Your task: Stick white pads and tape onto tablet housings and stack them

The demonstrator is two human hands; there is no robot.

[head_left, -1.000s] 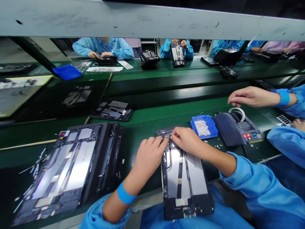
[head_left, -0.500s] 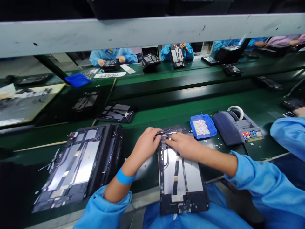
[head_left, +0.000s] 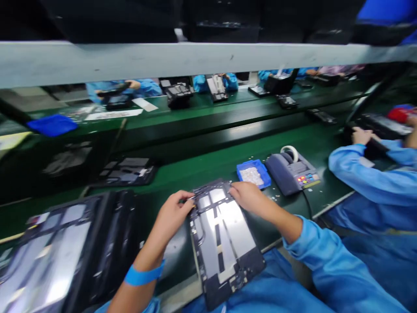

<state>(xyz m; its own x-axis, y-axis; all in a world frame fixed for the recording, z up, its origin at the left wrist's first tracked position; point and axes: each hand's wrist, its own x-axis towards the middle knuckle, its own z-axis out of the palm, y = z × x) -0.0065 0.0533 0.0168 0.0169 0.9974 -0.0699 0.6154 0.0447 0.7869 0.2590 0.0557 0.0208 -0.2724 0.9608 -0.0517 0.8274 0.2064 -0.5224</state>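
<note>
The left hand point(head_left: 171, 219) has its thumb and forefinger closed on the upper left edge of an opened tablet point(head_left: 239, 230); the remaining fingers curl behind, mostly out of sight. The right hand point(head_left: 252, 199) meets the opposite upper edge with bent fingertips, but blur and the angle of the hand hide the thumb's contact, so whether those fingers pinch the rim cannot be told. Between and below both sets of fingers lies the tablet, tilted, its inside facing up, its lower end reaching over the blue-clad lap. Its underside is hidden, and the small parts along its border are too smeared to name.

Left of the left fingers, a stack of opened tablets point(head_left: 57, 243) is cut off by the picture's edge, so its full count cannot be read. Beyond those fingers, a single tablet point(head_left: 128, 170) lies flat, dim and blurred. Just past the right fingertips sits a blue bin point(head_left: 266, 180) of small white pieces point(head_left: 251, 175), probably stickers or pads. Farther right of them stands a tape dispenser point(head_left: 283, 176) carrying a pale roll point(head_left: 291, 153); its lit display is illegible. Well to the right, a co-worker's hand point(head_left: 361, 135) rests near dark objects, partly cut off.
</note>
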